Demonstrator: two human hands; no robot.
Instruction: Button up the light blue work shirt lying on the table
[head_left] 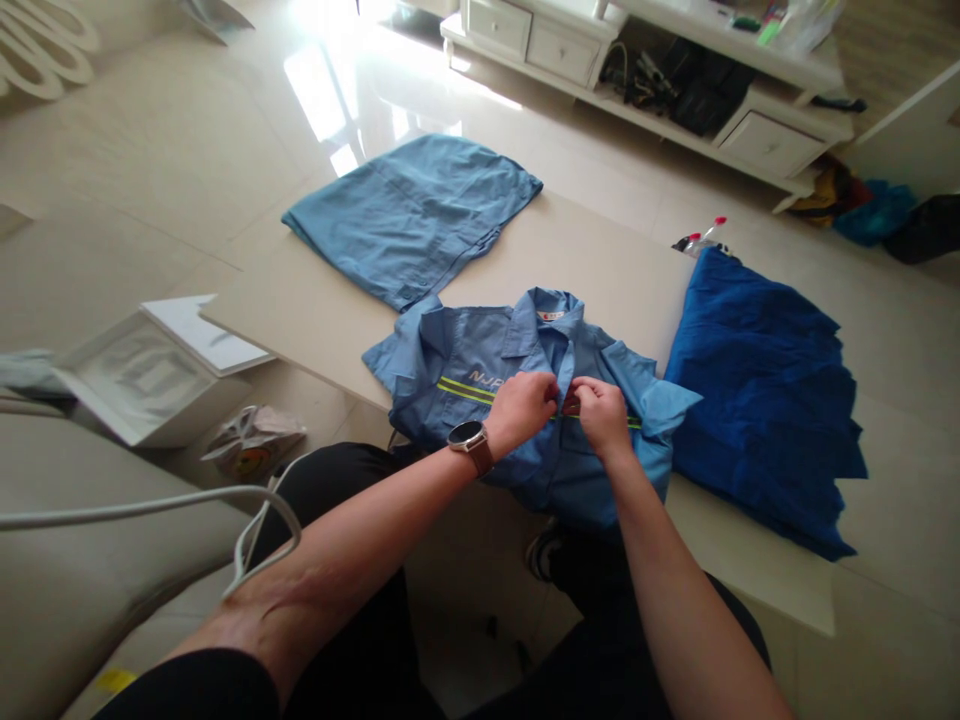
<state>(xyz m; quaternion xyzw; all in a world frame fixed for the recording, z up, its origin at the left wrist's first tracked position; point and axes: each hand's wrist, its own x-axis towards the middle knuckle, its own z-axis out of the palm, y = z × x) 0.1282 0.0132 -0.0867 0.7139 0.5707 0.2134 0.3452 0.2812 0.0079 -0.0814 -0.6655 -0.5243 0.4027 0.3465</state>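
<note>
A light blue work shirt [457, 375] with a yellow reflective stripe lies front-up on the low table [592, 265], its hem hanging over the near edge. My left hand [521, 405], a watch on its wrist, pinches the shirt's front placket at chest height. My right hand [604, 412] pinches the same placket from the other side, fingertips nearly touching the left ones. Both hands are closed on the cloth.
A folded light blue garment [412, 215] lies at the table's far left. A darker blue garment [765, 395] is piled at the right. An open white box [142, 375] and a bag [251, 440] sit on the floor at left. A white cabinet [645, 60] stands behind.
</note>
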